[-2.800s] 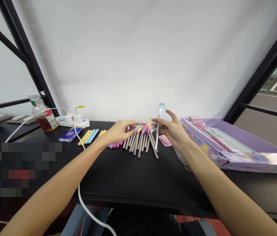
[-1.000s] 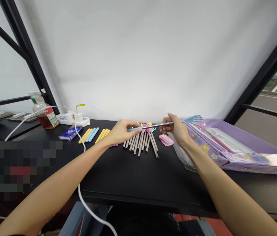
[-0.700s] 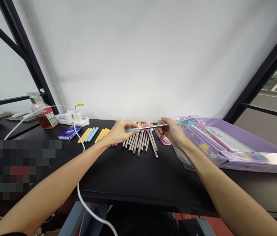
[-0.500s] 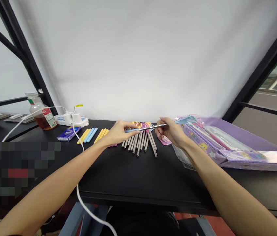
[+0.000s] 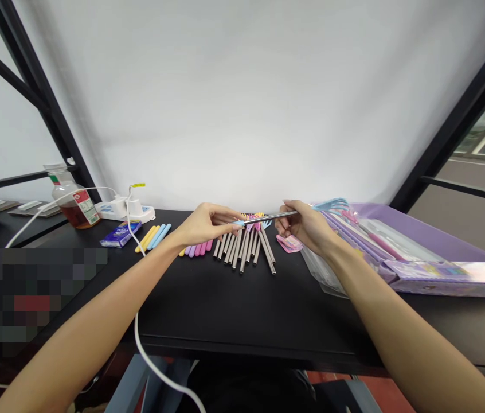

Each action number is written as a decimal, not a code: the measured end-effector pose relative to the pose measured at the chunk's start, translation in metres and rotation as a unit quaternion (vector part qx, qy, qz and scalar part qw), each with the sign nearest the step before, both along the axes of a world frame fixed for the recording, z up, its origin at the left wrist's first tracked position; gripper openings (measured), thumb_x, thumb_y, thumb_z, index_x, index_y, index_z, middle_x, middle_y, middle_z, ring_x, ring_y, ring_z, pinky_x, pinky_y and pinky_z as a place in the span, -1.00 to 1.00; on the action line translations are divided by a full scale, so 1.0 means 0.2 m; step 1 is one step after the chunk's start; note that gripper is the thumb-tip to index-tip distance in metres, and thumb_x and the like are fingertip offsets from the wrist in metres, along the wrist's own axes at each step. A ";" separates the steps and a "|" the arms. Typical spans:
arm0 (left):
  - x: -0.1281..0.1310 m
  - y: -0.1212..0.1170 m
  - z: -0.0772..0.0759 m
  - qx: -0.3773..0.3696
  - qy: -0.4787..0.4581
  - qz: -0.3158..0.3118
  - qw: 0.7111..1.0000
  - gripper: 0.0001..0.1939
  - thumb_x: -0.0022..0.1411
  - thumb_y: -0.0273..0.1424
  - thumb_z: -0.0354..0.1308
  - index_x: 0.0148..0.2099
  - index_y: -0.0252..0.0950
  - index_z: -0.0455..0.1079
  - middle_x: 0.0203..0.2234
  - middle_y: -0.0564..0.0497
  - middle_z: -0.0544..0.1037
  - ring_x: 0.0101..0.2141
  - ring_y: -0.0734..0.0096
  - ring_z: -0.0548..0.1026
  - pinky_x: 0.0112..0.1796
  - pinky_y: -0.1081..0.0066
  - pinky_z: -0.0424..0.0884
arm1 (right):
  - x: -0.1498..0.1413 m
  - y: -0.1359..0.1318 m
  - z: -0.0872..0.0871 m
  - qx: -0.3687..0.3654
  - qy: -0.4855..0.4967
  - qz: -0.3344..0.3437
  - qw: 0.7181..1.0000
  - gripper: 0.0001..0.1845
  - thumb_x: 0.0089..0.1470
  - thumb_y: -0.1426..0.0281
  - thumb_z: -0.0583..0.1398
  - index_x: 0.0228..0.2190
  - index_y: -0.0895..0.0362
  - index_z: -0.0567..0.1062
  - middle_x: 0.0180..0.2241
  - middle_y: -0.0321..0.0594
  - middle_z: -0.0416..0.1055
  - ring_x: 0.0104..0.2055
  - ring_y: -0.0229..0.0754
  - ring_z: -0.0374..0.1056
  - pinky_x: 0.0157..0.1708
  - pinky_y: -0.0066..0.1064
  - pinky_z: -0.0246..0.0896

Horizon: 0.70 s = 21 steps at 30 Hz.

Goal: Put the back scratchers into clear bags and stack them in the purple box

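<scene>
A thin metal rod (image 5: 268, 217) with a blue hand-shaped head (image 5: 331, 203) hangs level over the black table (image 5: 234, 310). My right hand (image 5: 305, 226) pinches its shaft near the head. My left hand (image 5: 206, 223) pinches a small blue grip (image 5: 239, 223) at the rod's other end. Below them lies a fan of several bare metal rods (image 5: 242, 249) with coloured hand-shaped heads. Pink and purple grip sleeves (image 5: 198, 249) lie just left of the fan. Yellow and blue sleeves (image 5: 154, 236) lie farther left.
A purple box with packaged items (image 5: 401, 252) fills the right side, with a small pink packet (image 5: 289, 243) beside it. At the back left stand a bottle of brown liquid (image 5: 73, 201), a white power strip (image 5: 124, 209), a blue packet (image 5: 120, 235) and a white cable (image 5: 143, 344).
My right hand lifted an upright blue-headed rod from the fan and turned it level. My left hand brought a blue grip to its end, and now only a short piece shows.
</scene>
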<state>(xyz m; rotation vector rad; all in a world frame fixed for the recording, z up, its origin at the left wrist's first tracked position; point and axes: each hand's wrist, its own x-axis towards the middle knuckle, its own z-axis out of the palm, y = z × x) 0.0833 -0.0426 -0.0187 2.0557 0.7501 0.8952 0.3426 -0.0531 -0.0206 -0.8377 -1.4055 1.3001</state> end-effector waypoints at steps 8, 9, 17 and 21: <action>-0.01 0.01 0.00 0.019 0.002 0.004 1.000 -0.64 0.17 -0.22 0.32 -0.05 -0.32 0.59 -0.43 -0.13 0.64 -0.41 0.32 0.61 -0.56 0.53 0.39 | -0.01 0.00 -0.01 0.001 0.004 0.012 1.000 -0.49 0.21 0.27 0.04 -0.73 0.14 0.34 -0.68 -0.21 0.24 -0.59 -0.23 0.24 -0.58 -0.42 0.10; -0.01 0.02 -0.01 0.023 -0.005 0.010 1.000 -0.65 0.16 -0.22 0.33 -0.08 -0.33 0.60 -0.45 -0.12 0.64 -0.44 0.33 0.61 -0.56 0.52 0.38 | -0.01 0.00 -0.02 0.006 0.005 0.014 1.000 -0.48 0.22 0.28 0.03 -0.73 0.14 0.34 -0.68 -0.21 0.24 -0.59 -0.23 0.24 -0.58 -0.41 0.10; 0.04 -0.01 -0.03 -0.003 -0.038 0.001 0.999 -0.70 0.07 -0.24 0.39 -0.20 -0.34 0.60 -0.47 -0.08 0.61 -0.55 0.40 0.56 -0.54 0.48 0.44 | -0.08 0.00 -0.08 0.043 -0.024 0.077 0.996 -0.46 0.27 0.23 -0.04 -0.69 0.11 0.34 -0.71 -0.18 0.32 -0.64 -0.21 0.20 -0.56 -0.37 0.09; 0.06 -0.01 -0.04 -0.050 -0.092 0.023 0.994 -0.68 0.08 -0.20 0.36 -0.21 -0.35 0.60 -0.41 -0.13 0.64 -0.39 0.26 0.62 -0.48 0.45 0.50 | -0.12 -0.02 -0.10 0.060 -0.054 0.076 0.994 -0.48 0.26 0.24 -0.03 -0.68 0.11 0.33 -0.72 -0.19 0.33 -0.65 -0.23 0.18 -0.57 -0.39 0.08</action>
